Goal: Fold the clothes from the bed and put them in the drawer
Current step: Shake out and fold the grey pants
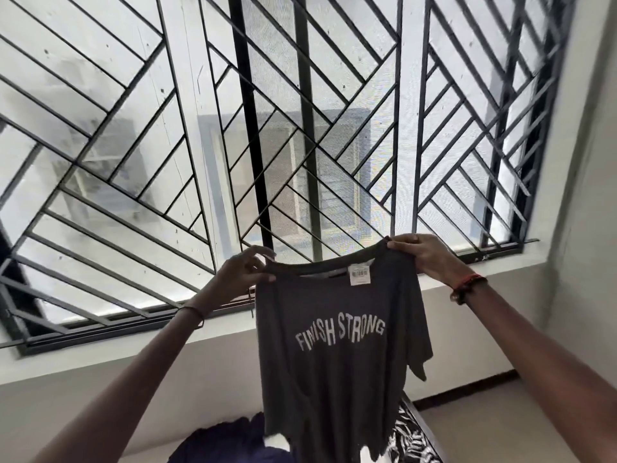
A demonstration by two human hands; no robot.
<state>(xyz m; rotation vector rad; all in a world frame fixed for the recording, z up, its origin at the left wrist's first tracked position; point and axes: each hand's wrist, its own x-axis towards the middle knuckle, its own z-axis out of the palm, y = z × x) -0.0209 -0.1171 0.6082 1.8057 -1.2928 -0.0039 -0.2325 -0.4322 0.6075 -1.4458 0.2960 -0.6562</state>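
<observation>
A dark grey t-shirt [337, 372] printed "FINISH STRONG" hangs in the air in front of the window, a white barcode tag [360, 275] at its neckline. My left hand [243, 272] pinches the left side of the collar. My right hand [424, 257] grips the right shoulder of the shirt. Both arms are stretched up and forward. Below the shirt, a dark blue garment [227, 442] lies at the bottom edge of the view. The drawer is not in view.
A wide window with a black diagonal grille [233, 145] fills the upper view, above a white sill [133, 349]. A black-and-white patterned fabric [412, 442] lies at the bottom right, beside a dark wooden edge [430, 436]. White wall stands on the right.
</observation>
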